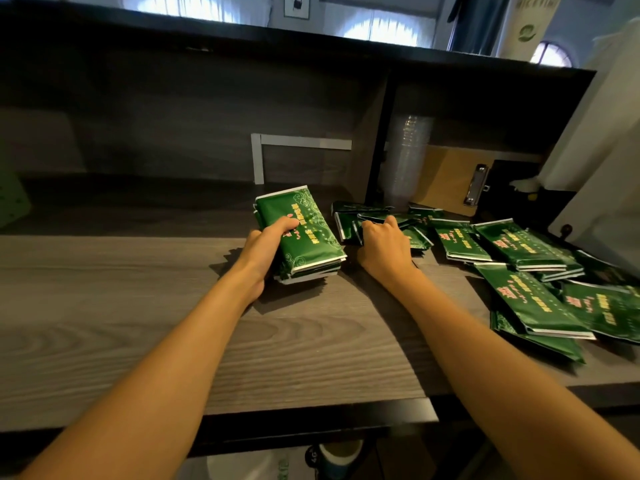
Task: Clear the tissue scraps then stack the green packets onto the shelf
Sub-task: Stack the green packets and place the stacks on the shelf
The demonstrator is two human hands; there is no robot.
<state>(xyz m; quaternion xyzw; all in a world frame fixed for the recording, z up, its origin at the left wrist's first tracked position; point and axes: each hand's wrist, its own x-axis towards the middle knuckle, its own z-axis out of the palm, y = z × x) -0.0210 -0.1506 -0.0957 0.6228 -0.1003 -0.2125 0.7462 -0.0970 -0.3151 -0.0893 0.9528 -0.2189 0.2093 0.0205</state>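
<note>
Two bare hands work at a wood-grain counter [138,306]. The left hand [266,244] grips a stack of green packets [311,237], thumb laid across the top one. The right hand [384,244] curls its fingers over the left end of a loose pile of green packets [457,242] that spreads rightward. A clipboard [446,181] and stacked clear cups [408,161] stand behind.

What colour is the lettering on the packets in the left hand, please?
Red and yellow on the dark green packets; head view.
</note>
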